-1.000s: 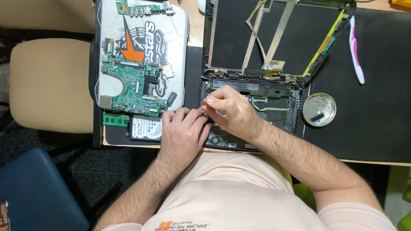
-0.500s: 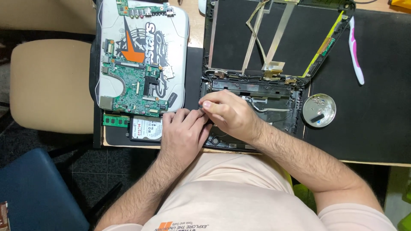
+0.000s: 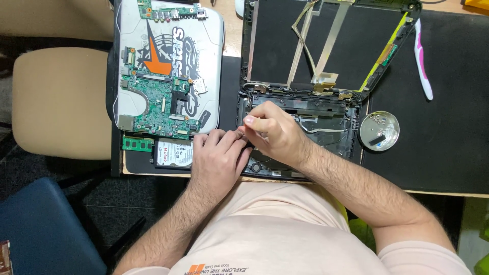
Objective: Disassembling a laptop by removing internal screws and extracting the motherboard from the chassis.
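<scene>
Laptop base partly hidden beneath both hands; right hand pinches something unseen, left hand lies flat.

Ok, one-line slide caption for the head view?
Both hands, left hand and right hand, work inside an opened laptop base, circuit board set aside.
</scene>
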